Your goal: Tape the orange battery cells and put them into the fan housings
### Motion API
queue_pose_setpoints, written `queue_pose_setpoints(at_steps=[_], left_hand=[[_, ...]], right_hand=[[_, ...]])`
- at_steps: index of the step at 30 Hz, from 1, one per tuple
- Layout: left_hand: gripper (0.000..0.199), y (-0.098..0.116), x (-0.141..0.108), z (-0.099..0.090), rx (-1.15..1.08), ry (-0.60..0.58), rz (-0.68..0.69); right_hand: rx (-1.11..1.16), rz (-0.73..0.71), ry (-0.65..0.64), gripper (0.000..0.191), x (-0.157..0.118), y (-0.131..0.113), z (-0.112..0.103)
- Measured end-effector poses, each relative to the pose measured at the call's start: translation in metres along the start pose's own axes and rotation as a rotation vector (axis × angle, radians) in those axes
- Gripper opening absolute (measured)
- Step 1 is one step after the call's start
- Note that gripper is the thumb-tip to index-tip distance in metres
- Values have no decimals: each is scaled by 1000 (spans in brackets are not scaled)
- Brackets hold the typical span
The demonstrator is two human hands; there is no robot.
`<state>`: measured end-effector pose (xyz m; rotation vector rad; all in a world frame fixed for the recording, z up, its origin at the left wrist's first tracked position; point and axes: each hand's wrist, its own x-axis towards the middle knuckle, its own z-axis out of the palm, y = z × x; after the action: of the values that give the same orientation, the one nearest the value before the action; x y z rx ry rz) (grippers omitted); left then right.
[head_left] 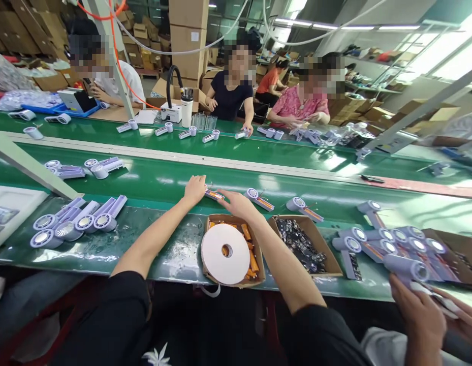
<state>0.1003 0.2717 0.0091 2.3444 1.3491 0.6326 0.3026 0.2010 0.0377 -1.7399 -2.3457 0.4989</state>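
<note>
Both my arms reach forward over the green belt (163, 178). My left hand (195, 189) is closed around one end of a small purple fan housing, which it mostly covers. The housing's handle (215, 194) shows an orange part inside and points right. My right hand (236, 203) is at the handle's other end, thumb and fingers apart, its fingertips touching or just beside it. Between my forearms sits a cardboard box (261, 277) with orange cells (253, 262) and a white round roll (236, 259) on top.
Right of my forearm, a box of small black parts (302, 244); beyond it, piled purple fans (388, 241) and a neighbour's hands (422, 315). More fans (75, 223) lie left. Two housings (260, 199) (304, 208) lie on the belt. People sit opposite.
</note>
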Motion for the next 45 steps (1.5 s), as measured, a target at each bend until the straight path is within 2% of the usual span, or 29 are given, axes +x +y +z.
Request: queue_pose_setpoints(at_steps=[2, 3, 4, 6, 7, 9, 12, 15, 17, 18, 20, 23, 26, 28, 30, 31, 32, 33, 36, 37, 38, 40, 43, 45], left_hand=[[50, 23, -46, -5, -14, -37, 149], [56, 34, -72, -6, -28, -115, 268], [67, 45, -97, -5, -30, -253, 444], [79, 63, -137, -4, 51, -450, 580], [82, 70, -150, -4, 109, -526, 598], [83, 78, -163, -6, 192, -595, 571], [70, 79, -167, -17, 146, -541, 575], [63, 69, -183, -27, 65, -357, 473], [78, 60, -203, -27, 60, -223, 333], [88, 55, -213, -26, 64, -165, 277], [99, 50, -231, -19, 67, -73, 238], [93, 49, -246, -10, 72, 28, 304], [93, 47, -250, -11, 82, 123, 304], [89, 40, -252, -16, 85, 212, 206], [85, 30, -255, -23, 81, 312, 63], [84, 26, -257, -26, 74, 359, -9], [83, 22, -260, -28, 68, 398, -69], [83, 19, -263, -29, 61, 425, -115], [83, 17, -271, -28, 28, 437, -179], [83, 19, -273, -25, 9, 419, -187], [83, 21, -274, -22, -15, 396, -195], [87, 26, -277, -16, -78, 334, -219], [95, 33, -279, -9, -196, 222, -242], [97, 37, -281, -6, -257, 152, -231]], right_hand=[[129, -13, 149, 44, -63, 12, 1], [186, 7, 211, 42, -95, 19, 6], [309, 12, 286, 39, -125, 24, 12], [493, 37, 372, 36, -175, 32, 27], [561, 55, 406, 34, -193, 33, 33], [638, 105, 462, 33, -216, 30, 44], [776, 162, 535, 33, -231, 14, 56], [942, 186, 568, 32, -238, -7, 69], [1031, 225, 564, 32, -240, -19, 79], [1074, 241, 523, 34, -239, -24, 84], [1150, 238, 344, 38, -236, -34, 93], [1211, 139, -4, 45, -230, -52, 99], [1171, -33, -208, 47, -225, -71, 95], [1038, -202, -312, 50, -221, -78, 87], [852, -351, -423, 42, -215, -75, 78], [770, -377, -445, 36, -209, -69, 72], [701, -359, -409, 32, -202, -61, 67], [627, -297, -319, 30, -194, -52, 62], [233, 27, 52, 31, -166, -20, 51], [85, 118, 116, 30, -157, -11, 49], [-27, 178, 135, 27, -149, -3, 48], [-110, 215, 117, 26, -138, 9, 50], [-73, 189, 112, 31, -134, 23, 54], [116, 212, 209, 39, -137, 31, 55]])
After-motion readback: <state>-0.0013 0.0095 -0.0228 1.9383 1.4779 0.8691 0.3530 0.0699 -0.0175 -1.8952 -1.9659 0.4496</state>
